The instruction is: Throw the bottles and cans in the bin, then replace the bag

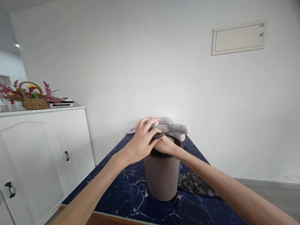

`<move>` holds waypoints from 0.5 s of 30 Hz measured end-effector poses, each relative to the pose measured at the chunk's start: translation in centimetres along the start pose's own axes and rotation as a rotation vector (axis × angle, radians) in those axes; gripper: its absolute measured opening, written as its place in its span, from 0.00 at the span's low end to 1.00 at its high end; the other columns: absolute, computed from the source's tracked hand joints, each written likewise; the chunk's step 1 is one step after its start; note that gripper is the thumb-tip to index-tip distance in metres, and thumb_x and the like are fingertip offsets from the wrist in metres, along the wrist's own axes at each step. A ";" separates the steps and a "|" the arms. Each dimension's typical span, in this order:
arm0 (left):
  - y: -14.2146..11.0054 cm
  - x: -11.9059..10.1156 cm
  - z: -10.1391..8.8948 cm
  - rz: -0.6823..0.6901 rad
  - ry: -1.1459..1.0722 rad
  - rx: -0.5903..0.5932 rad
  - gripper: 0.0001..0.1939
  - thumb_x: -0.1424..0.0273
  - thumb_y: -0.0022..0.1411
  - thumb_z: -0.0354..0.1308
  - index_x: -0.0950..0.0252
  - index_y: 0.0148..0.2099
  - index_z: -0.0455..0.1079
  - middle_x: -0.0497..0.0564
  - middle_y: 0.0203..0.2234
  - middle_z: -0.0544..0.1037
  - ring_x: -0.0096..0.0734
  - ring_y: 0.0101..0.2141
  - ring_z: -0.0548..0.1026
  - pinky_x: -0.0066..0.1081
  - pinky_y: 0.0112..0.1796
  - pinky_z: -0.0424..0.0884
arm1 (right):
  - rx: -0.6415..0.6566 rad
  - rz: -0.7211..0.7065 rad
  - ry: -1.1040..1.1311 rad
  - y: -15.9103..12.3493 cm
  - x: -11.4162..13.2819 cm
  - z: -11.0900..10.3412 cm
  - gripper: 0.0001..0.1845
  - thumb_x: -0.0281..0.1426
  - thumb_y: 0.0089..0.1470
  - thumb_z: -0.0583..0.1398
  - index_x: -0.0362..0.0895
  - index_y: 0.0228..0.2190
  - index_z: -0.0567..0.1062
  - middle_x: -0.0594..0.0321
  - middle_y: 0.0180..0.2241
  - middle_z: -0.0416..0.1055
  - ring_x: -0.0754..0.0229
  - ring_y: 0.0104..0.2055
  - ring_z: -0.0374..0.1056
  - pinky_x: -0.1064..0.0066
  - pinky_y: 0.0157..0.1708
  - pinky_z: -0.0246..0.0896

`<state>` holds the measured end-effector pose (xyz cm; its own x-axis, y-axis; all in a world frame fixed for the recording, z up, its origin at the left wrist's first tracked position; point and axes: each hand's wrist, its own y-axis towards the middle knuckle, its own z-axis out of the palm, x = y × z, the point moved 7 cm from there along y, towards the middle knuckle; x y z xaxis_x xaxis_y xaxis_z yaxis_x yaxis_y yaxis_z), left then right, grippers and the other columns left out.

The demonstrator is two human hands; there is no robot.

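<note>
A grey-brown trash bin point(161, 178) with a dark rim stands upright on the dark blue marbled table, below both hands. My left hand point(142, 140) is over the bin's near left rim, its upper fingers stretched out. Its thumb and a lower finger close round a small crumpled piece of dark plastic point(157, 136). My right hand point(162, 144) reaches in from the right, against the left hand and the dark plastic. Its fingers are mostly hidden behind the left hand. Something green point(172, 139) shows inside the bin's far rim.
A crumpled black plastic bag point(197, 183) lies right of the bin on the table point(122, 190). Grey plush material point(179, 128) lies behind the bin against the wall. At left, a white cabinet point(35, 150) holds a wicker flower basket point(34, 103).
</note>
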<state>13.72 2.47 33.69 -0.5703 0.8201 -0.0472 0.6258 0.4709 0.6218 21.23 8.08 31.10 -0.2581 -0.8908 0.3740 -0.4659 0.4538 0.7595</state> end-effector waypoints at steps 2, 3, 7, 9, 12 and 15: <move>-0.8 1.0 -0.4 -0.107 -0.014 -0.113 0.30 0.54 0.69 0.63 0.49 0.69 0.61 0.53 0.75 0.52 0.54 0.74 0.44 0.58 0.70 0.51 | 0.017 0.186 0.089 -0.1 -1.3 -0.3 0.25 0.41 0.70 0.48 0.45 0.32 0.79 0.55 0.32 0.78 0.53 0.39 0.72 0.59 0.46 0.70; -1.3 2.0 -0.3 -0.197 -0.056 -0.149 0.45 0.50 0.63 0.68 0.49 0.74 0.50 0.56 0.75 0.48 0.57 0.74 0.44 0.59 0.69 0.53 | 0.030 0.323 0.159 -0.3 -2.0 -0.5 0.30 0.44 0.71 0.45 0.45 0.30 0.80 0.54 0.31 0.79 0.52 0.39 0.73 0.58 0.50 0.69; -2.7 5.2 2.4 -0.505 -0.334 -0.081 0.64 0.46 0.53 0.73 0.55 0.77 0.37 0.68 0.70 0.59 0.64 0.68 0.61 0.56 0.59 0.69 | 0.042 0.728 0.362 -1.3 -2.7 -1.3 0.40 0.53 0.69 0.41 0.45 0.26 0.81 0.52 0.30 0.80 0.46 0.48 0.75 0.58 0.60 0.63; -2.4 5.3 3.6 -0.515 -0.419 -0.058 0.52 0.49 0.55 0.72 0.58 0.73 0.51 0.64 0.58 0.73 0.59 0.58 0.73 0.50 0.52 0.75 | 0.033 0.751 0.325 -1.2 -2.0 -2.0 0.40 0.51 0.69 0.41 0.44 0.28 0.83 0.50 0.32 0.81 0.45 0.50 0.75 0.58 0.62 0.60; -1.5 5.1 4.4 -0.492 -0.424 -0.098 0.25 0.56 0.58 0.70 0.61 0.51 0.67 0.48 0.32 0.74 0.44 0.38 0.77 0.40 0.39 0.75 | 0.020 0.737 0.199 -0.8 -1.4 -3.0 0.36 0.47 0.69 0.43 0.43 0.30 0.83 0.48 0.36 0.82 0.43 0.51 0.75 0.55 0.62 0.59; -0.8 5.1 4.8 -0.463 -0.417 -0.137 0.15 0.65 0.58 0.66 0.58 0.35 0.59 0.41 0.25 0.63 0.34 0.30 0.70 0.33 0.33 0.68 | 0.025 0.699 0.149 -0.7 -1.4 -3.8 0.29 0.45 0.68 0.49 0.43 0.31 0.83 0.50 0.36 0.83 0.43 0.48 0.75 0.55 0.59 0.63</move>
<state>12.84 7.86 29.17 -0.4930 0.6122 -0.6182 0.2748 0.7838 0.5569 25.10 8.92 32.04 -0.3857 -0.3840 0.8389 -0.2538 0.9184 0.3036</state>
